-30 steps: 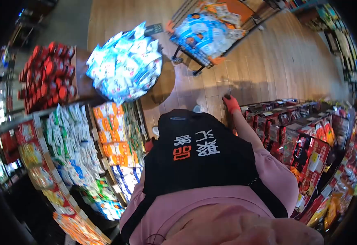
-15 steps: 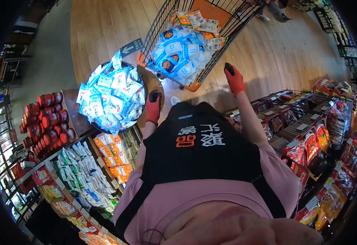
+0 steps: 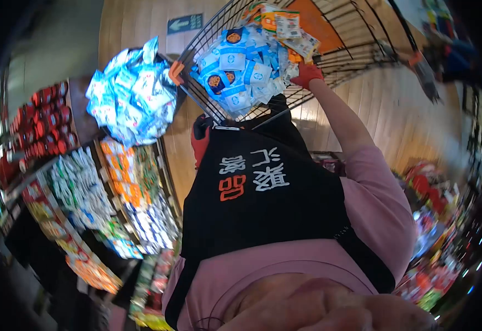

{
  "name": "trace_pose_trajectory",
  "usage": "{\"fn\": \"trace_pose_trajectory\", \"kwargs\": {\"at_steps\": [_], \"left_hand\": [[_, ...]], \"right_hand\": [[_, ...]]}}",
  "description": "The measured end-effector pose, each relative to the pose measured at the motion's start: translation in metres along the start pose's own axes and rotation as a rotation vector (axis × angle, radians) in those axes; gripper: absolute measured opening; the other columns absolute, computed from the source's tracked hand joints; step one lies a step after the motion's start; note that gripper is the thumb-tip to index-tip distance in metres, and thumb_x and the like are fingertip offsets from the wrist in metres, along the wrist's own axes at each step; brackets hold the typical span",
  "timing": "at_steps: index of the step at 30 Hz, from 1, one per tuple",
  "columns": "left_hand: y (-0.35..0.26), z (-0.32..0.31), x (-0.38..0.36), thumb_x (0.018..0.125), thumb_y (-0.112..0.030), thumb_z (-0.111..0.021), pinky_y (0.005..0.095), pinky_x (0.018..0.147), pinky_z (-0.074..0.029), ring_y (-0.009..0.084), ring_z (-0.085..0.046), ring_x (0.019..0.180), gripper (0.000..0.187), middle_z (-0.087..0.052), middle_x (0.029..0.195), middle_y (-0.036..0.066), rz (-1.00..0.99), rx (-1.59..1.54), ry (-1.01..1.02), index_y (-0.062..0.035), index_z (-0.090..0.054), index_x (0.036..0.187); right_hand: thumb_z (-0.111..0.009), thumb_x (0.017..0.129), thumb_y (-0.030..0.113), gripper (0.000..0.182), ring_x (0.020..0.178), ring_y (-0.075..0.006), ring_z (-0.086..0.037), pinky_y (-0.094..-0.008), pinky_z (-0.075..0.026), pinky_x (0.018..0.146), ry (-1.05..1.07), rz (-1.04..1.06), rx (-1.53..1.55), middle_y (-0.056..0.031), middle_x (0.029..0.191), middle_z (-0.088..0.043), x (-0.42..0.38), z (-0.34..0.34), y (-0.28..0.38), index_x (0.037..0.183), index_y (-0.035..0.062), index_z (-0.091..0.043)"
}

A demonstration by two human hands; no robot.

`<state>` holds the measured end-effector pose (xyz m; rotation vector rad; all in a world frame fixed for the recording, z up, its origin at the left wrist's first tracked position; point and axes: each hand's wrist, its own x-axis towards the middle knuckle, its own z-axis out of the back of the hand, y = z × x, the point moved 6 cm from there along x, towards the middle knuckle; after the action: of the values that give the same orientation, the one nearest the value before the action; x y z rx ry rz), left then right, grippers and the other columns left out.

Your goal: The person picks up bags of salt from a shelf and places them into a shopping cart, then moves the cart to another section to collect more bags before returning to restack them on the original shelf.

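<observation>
My right hand point(image 3: 308, 75), in a red glove, reaches over the near side of a wire shopping cart point(image 3: 337, 85). It is at the edge of the packets, its fingertips hidden among them. Blue-and-white packets point(image 3: 233, 62) fill much of the cart, with orange-and-white packets point(image 3: 288, 25) piled behind. My left hand point(image 3: 201, 138), in a red glove with black on the fingers, is beside the cart's near left corner, close to my black apron point(image 3: 263, 215). Its fingers look curled; whether they hold anything cannot be made out.
A round bin heaped with blue-and-white packets point(image 3: 133, 96) stands left of the cart. Red jars point(image 3: 45, 118) and shelves of bagged goods point(image 3: 81, 190) line the left. Blurred red packages point(image 3: 428, 259) lie right. A floor arrow sign point(image 3: 185, 23) is beyond.
My right hand has moved from outside the cart to the packets inside its near edge. The cart is now closer to my body. My left hand is lower, near the cart's corner.
</observation>
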<state>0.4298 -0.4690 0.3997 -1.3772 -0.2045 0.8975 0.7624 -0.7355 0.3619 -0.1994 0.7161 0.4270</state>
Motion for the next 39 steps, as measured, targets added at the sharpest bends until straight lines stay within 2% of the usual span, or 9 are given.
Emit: {"fn": "trace_pose_trajectory", "kwargs": {"at_steps": [3,10,15,18,23,32,34,36,39], "left_hand": [[-0.026,-0.028,-0.048,0.080,0.001,-0.055,0.0275,0.080,-0.045,0.0173,-0.058,0.091,0.027,-0.060,0.098,0.009,0.226,-0.066,-0.281,-0.0007,-0.053,0.107],[0.011,-0.083,-0.173,0.077,0.003,-0.055,0.0283,0.079,-0.045,0.0181,-0.058,0.090,0.023,-0.060,0.098,0.009,0.244,0.017,-0.353,-0.0005,-0.057,0.100],[0.006,-0.137,-0.194,0.073,-0.003,-0.058,0.0350,0.079,-0.045,0.0308,-0.057,0.091,0.024,-0.060,0.097,0.015,0.319,0.242,-0.291,-0.0029,-0.059,0.097],[0.002,-0.152,-0.197,0.073,0.007,-0.052,0.0278,0.079,-0.045,0.0220,-0.059,0.089,0.023,-0.063,0.096,0.010,0.347,0.280,-0.390,-0.0021,-0.060,0.093],[-0.005,-0.153,-0.186,0.073,-0.008,-0.059,0.0381,0.080,-0.045,0.0323,-0.056,0.094,0.029,-0.060,0.098,0.014,0.222,0.178,-0.320,-0.0056,-0.058,0.102],[-0.053,-0.109,-0.128,0.086,-0.009,-0.052,0.0252,0.081,-0.043,0.0155,-0.059,0.091,0.018,-0.063,0.096,0.008,0.334,-0.119,-0.426,-0.0021,-0.062,0.101],[-0.053,-0.112,-0.087,0.087,-0.013,-0.054,0.0252,0.078,-0.043,0.0144,-0.059,0.087,0.020,-0.063,0.094,0.006,0.047,-0.145,-0.397,-0.0007,-0.061,0.101],[-0.066,-0.133,-0.046,0.087,-0.019,-0.055,0.0258,0.078,-0.044,0.0145,-0.059,0.087,0.025,-0.063,0.097,0.004,-0.080,-0.161,-0.189,-0.0016,-0.060,0.104],[-0.049,-0.208,0.004,0.092,-0.036,-0.042,0.0310,0.090,-0.043,0.0212,-0.054,0.105,0.046,-0.052,0.120,0.011,0.350,-0.918,0.266,-0.0038,-0.044,0.125]], "right_hand": [[-0.065,0.058,0.065,0.114,0.127,-0.0467,-0.021,-0.0610,-0.016,0.101,0.273,-0.002,-0.343,-0.0245,0.142,-0.017,0.063,-0.068,-0.008,0.142,0.0134,-0.009],[-0.062,0.060,0.066,0.116,0.125,-0.0495,-0.024,-0.0602,-0.026,0.096,0.324,0.033,-0.524,-0.0295,0.140,-0.017,0.069,-0.088,0.012,0.141,0.0061,-0.005],[-0.060,0.068,0.056,0.092,0.117,-0.0413,-0.041,-0.0535,-0.039,0.088,0.214,0.221,-0.565,-0.0232,0.132,-0.038,0.095,-0.107,0.008,0.134,0.0011,-0.026],[-0.060,0.069,0.054,0.082,0.118,-0.0336,-0.043,-0.0510,-0.041,0.086,0.243,0.381,-0.686,-0.0175,0.131,-0.041,0.109,-0.129,0.014,0.129,0.0024,-0.038],[-0.051,0.082,0.018,0.028,0.101,-0.0279,-0.059,-0.0390,-0.049,0.079,0.302,0.525,-0.844,-0.0131,0.110,-0.061,0.105,-0.134,0.022,0.104,0.0055,-0.063],[-0.044,0.080,0.013,0.030,0.099,-0.0345,-0.057,-0.0426,-0.046,0.081,0.195,0.564,-0.287,-0.0209,0.106,-0.059,0.095,0.021,-0.003,0.101,0.0002,-0.062],[-0.050,0.080,0.016,0.027,0.088,-0.0267,-0.061,-0.0361,-0.048,0.075,0.207,0.578,0.168,-0.0137,0.098,-0.063,0.093,0.043,-0.014,0.100,0.0016,-0.061],[-0.054,0.080,0.015,0.025,0.083,-0.0200,-0.061,-0.0315,-0.048,0.071,0.283,0.544,0.702,-0.0080,0.095,-0.063,0.054,0.082,-0.008,0.101,0.0022,-0.060],[-0.058,0.081,0.015,0.028,0.079,-0.0125,-0.058,-0.0264,-0.047,0.068,0.666,0.469,1.266,-0.0024,0.092,-0.061,-0.015,0.109,0.012,0.106,0.0034,-0.057]]}}
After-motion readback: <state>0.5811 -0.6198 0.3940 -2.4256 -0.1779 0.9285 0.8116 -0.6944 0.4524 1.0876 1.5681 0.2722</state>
